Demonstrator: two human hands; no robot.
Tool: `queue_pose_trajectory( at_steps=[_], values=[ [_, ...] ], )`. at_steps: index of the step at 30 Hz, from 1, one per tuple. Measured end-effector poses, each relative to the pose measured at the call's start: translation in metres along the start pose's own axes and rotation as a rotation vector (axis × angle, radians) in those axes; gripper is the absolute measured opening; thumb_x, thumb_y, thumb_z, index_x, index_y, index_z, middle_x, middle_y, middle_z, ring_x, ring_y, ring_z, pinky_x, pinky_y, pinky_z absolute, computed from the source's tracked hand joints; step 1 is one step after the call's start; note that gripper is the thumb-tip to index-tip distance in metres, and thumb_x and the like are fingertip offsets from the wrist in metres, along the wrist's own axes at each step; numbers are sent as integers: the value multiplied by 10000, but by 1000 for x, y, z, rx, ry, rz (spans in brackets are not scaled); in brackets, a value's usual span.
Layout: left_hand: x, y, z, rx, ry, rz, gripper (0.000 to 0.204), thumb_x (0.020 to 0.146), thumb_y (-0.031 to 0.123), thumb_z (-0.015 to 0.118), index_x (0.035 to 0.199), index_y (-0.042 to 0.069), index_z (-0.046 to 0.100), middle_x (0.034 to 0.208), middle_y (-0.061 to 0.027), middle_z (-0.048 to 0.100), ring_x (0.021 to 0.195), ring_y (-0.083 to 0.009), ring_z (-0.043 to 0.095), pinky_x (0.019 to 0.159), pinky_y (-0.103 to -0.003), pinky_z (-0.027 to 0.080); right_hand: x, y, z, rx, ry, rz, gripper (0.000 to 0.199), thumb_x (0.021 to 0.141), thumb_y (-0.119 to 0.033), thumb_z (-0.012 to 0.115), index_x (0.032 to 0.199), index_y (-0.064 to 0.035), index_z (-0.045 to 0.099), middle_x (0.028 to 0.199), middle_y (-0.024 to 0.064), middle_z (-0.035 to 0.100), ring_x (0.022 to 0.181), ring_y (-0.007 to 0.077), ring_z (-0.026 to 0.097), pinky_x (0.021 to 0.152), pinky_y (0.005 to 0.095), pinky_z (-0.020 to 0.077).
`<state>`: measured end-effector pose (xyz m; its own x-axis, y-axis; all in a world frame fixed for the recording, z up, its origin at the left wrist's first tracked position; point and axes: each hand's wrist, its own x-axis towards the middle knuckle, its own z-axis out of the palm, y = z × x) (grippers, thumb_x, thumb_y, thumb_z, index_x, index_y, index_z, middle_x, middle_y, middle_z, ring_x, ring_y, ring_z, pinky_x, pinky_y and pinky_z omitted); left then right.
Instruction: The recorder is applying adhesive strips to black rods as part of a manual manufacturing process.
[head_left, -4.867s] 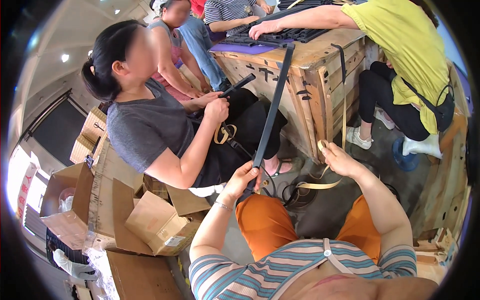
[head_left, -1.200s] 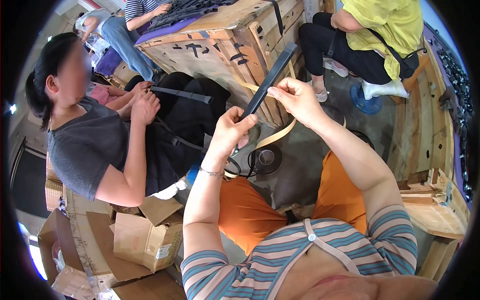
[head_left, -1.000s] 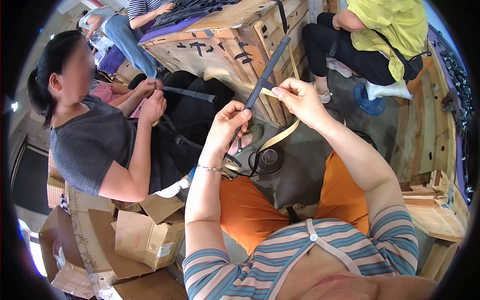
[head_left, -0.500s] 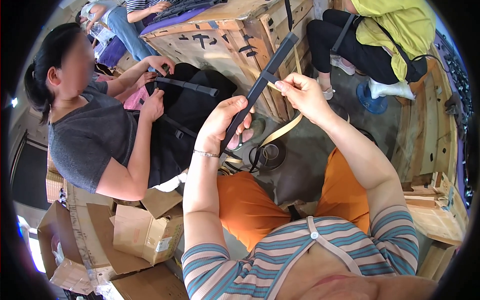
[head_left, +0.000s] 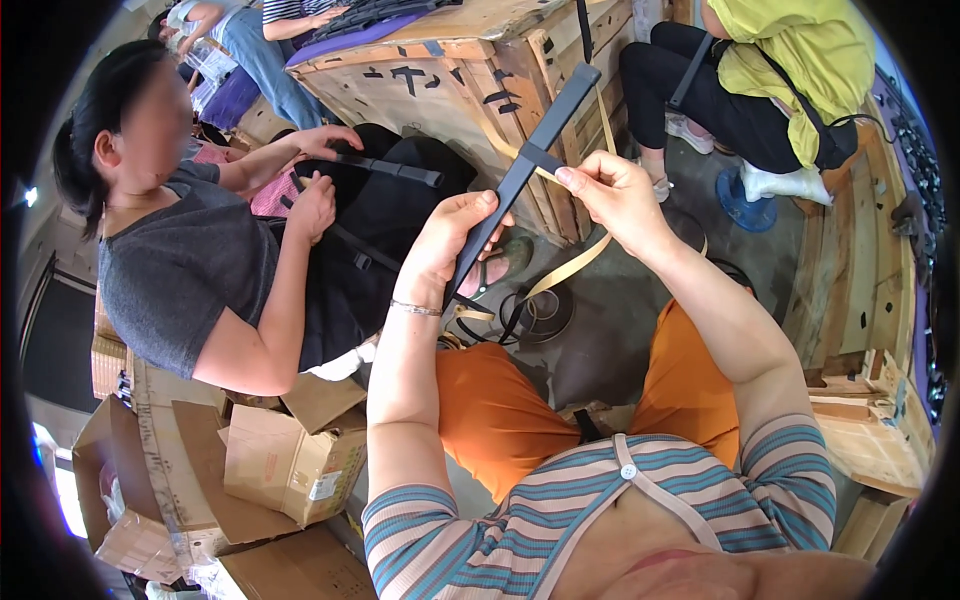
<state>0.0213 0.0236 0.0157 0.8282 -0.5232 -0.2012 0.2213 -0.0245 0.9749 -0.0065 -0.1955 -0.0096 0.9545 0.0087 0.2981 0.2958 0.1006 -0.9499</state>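
My left hand (head_left: pixel 450 232) is wrapped round the lower part of a long, flat black bar (head_left: pixel 562 112), which slants up to the right. A short black strip (head_left: pixel 540 158) crosses the bar near its middle. With thumb and fingers, my right hand (head_left: pixel 615 198) pinches that strip's right end, where a yellowish edge shows. Below my right hand a yellow-tan tape (head_left: pixel 572 265) hangs in a curve toward the floor. A dark roll (head_left: pixel 542 315) lies there beside loose black and tan strips. My left fingers are partly hidden behind the bar.
At the left sits a person in a grey shirt (head_left: pixel 190 270) with a similar bar (head_left: pixel 390 172) on the lap. A wooden crate (head_left: pixel 430 90) stands ahead. Another person in yellow (head_left: pixel 800 60) sits at the far right. Cardboard boxes (head_left: pixel 290 460) are at the lower left.
Both my hands and the bar have shifted very slightly, with the grip unchanged. The neighbour's hands have moved a little over the lap.
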Motion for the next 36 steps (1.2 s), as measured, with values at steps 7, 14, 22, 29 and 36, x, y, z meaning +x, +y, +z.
queue_pose_trajectory(
  at_steps=[7, 14, 22, 29, 36],
  values=[
    [-1, 2, 6, 2, -36, 170, 248, 741, 200, 721, 788, 79, 510, 619, 21, 519, 503, -42, 460, 440, -159, 369, -5, 1, 0, -39, 101, -52, 338, 769, -206, 709, 575, -54, 478, 545, -68, 434, 539, 6, 355, 451, 186, 294],
    [-2, 4, 7, 30, 28, 168, 185, 818, 217, 634, 797, 66, 530, 578, 11, 507, 456, -47, 433, 415, -163, 344, -3, 1, 0, -51, 88, -48, 331, 809, -149, 664, 586, -87, 428, 577, -86, 399, 543, -11, 315, 468, 166, 249],
    [-5, 4, 3, -155, -178, 143, 341, 903, 308, 463, 825, -14, 545, 543, -57, 505, 385, -82, 391, 378, -179, 332, -4, -2, 0, -46, 61, -68, 319, 808, -172, 666, 591, -85, 448, 561, -92, 395, 507, -10, 296, 430, 181, 214],
    [-6, 4, 1, -147, -160, 107, 405, 914, 328, 422, 839, -48, 552, 584, -116, 570, 348, -89, 391, 349, -180, 335, -5, -1, -2, -47, 45, -68, 310, 812, -177, 661, 598, -84, 458, 557, -94, 380, 500, -10, 285, 426, 185, 204],
    [-3, 2, -3, -107, -222, 109, 457, 912, 365, 419, 873, -71, 547, 624, -157, 592, 334, -103, 399, 324, -198, 307, -4, 2, -3, -66, 47, -42, 336, 810, -185, 665, 580, -84, 442, 565, -89, 375, 528, 0, 293, 449, 185, 225]
  ],
)
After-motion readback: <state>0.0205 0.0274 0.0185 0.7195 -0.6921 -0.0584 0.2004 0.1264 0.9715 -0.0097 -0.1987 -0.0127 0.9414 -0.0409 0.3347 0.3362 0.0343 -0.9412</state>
